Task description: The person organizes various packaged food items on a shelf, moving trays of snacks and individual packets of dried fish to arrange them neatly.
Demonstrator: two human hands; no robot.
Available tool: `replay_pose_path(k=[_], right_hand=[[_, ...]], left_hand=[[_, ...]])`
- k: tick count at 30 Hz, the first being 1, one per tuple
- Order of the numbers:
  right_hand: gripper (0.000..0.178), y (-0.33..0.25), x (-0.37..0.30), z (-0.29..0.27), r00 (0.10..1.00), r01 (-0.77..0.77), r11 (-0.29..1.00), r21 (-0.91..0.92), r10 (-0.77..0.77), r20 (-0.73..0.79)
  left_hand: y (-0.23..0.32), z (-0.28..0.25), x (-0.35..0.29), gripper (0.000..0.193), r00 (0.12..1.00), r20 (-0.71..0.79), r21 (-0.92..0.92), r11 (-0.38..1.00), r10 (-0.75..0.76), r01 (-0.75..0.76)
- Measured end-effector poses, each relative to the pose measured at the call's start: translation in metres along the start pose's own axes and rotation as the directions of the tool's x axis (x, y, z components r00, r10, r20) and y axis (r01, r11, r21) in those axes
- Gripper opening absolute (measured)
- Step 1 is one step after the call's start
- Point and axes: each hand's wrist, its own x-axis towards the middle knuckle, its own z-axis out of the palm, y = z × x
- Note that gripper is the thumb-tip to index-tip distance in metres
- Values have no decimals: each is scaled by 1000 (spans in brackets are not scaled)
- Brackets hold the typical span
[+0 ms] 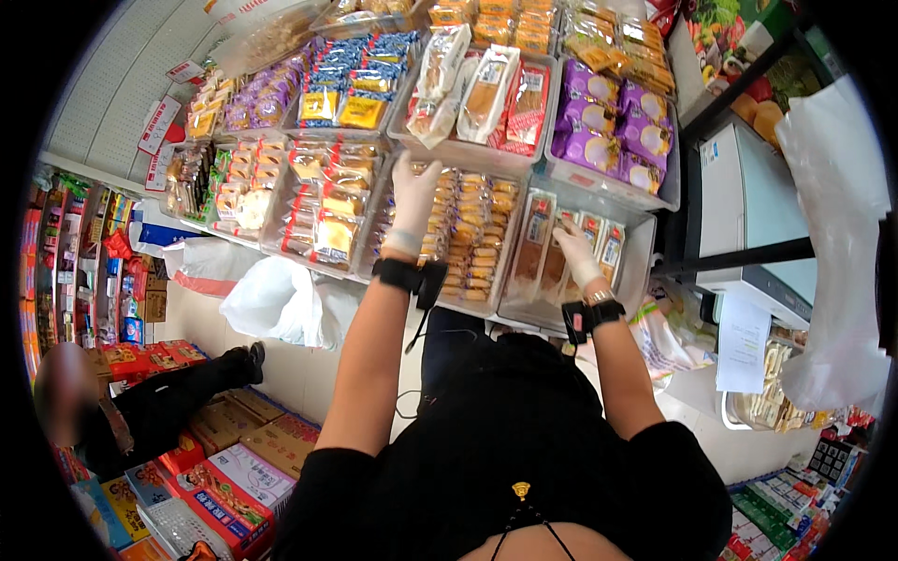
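My left hand (414, 198), in a thin white glove, is raised over a bin of small wrapped cakes (475, 224). Its fingers are apart and nothing shows in them. Just beyond its fingertips is the lower end of a long white-wrapped loaf (438, 103). My right hand (578, 252), also gloved, reaches into the front right bin (636, 245). Its fingers are bent onto a long packaged cake, which the hand partly covers. Similar long packaged cakes (533, 245) lie side by side there. Dark straps with small devices circle both wrists.
Clear bins of wrapped pastries fill the sloping display, including purple packs (644, 140) and blue-yellow packs (360, 84). White plastic bags (281, 301) hang at the front left. A white appliance (748, 201) stands right. Behind me, left, a person (168, 407) is near stacked boxes (229, 486).
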Motion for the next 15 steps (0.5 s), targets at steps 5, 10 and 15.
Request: replay_pose_path(k=[5,10,15], right_hand=[[36,-58,-35,-38,985,-52,980,191,18,174],[36,-96,-67,-61,982,18,960,281,-70,176],[47,-110,-77,-49,958,-186,829,527,34,284]], left_hand=[[31,19,61,79,978,-203,466,873,-48,140],[45,16,47,52,986,-160,49,997,-49,57],[77,-28,-36,34,991,-114,-46,996,67,-72]])
